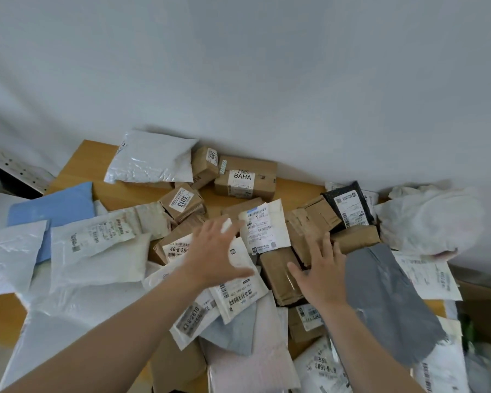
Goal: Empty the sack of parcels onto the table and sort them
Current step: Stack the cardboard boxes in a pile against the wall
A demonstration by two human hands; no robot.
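Both spread, holding nothing: left hand (pixel 214 252) over white envelope (pixel 247 296), right hand (pixel 322 275) over brown parcel (pixel 275 276). Best lift loose top pieces first.

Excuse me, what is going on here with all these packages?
A person is sorting parcels heaped on a wooden table. Both hands are open with spread fingers above the middle of the heap: the left hand over a white mailer, the right hand over a brown parcel. Neither grips anything. A crumpled white sack lies at the right; cardboard boxes stand at the back.
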